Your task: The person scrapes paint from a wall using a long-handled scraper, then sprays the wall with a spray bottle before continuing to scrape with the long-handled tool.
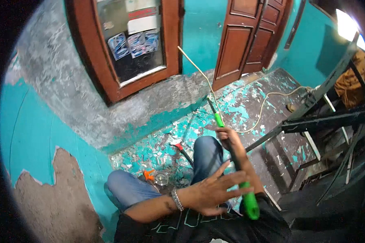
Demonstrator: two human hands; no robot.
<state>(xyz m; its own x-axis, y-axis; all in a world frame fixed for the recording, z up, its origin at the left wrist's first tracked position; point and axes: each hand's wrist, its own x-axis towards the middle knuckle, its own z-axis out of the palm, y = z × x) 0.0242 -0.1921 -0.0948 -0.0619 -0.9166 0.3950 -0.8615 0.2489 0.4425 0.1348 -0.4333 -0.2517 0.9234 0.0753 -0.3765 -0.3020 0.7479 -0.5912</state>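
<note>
My right hand (228, 137) is closed around the upper part of a long pole (235, 156) with a dark shaft, a green collar and a green grip. The pole slants from a thin dark tip down to the green grip near my black shirt. My left hand (215, 192), with a bracelet at the wrist, has its fingers stretched out across the pole's lower part. They are slightly blurred and not wrapped round it. A red-headed tool (177, 146) with a dark handle lies on the floor by my knee. Near it are an orange object (149, 175) and a clear round container (162, 179).
Turquoise paint flakes cover the floor (166, 139). A pale cord (263, 105) runs across it and up before the wall. The wall (61, 97) is partly stripped; a wood-framed window (172, 69) and brown doors (241, 38) stand ahead. A dark frame (324, 121) crosses the right side.
</note>
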